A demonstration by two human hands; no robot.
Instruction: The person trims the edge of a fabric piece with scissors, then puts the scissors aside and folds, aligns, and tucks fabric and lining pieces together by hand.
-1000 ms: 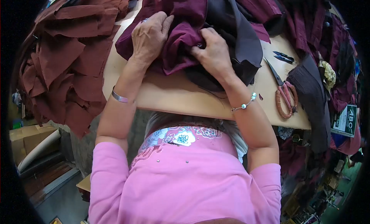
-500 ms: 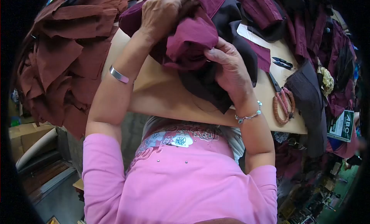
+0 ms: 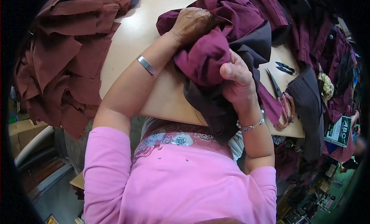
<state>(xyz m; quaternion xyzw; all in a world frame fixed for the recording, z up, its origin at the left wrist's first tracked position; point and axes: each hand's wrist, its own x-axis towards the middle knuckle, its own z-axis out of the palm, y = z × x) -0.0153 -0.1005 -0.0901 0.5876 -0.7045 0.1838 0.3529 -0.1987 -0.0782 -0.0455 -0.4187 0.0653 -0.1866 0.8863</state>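
Bunched maroon cloth [image 3: 210, 56] with a dark lining [image 3: 210, 104] is between my two hands above the table. My left hand [image 3: 192, 25] is closed on the top of the bundle, its fingertips hidden in the folds. On the bundle's right side my right hand [image 3: 238, 75] grips it, thumb in front and the other fingers behind the cloth. Part of the dark lining hangs down over the table's front edge. A maroon strip [image 3: 269, 104] reaches down beside my right wrist, close to the scissors [image 3: 283, 102].
Stacked brown cloth pieces [image 3: 73, 54] cover the left of the pale table [image 3: 127, 58]. Small black thread snips [image 3: 285, 68] lie beyond the scissors. Dark cloth [image 3: 306, 104] hangs over the right edge, near a green-and-white box [image 3: 338, 131] and more maroon cloth [image 3: 316, 35].
Both hands have shifted right with the bundle, the left one also nearer to me. The dark lining now hangs lower over the table edge. The maroon strip has come down towards the scissors.
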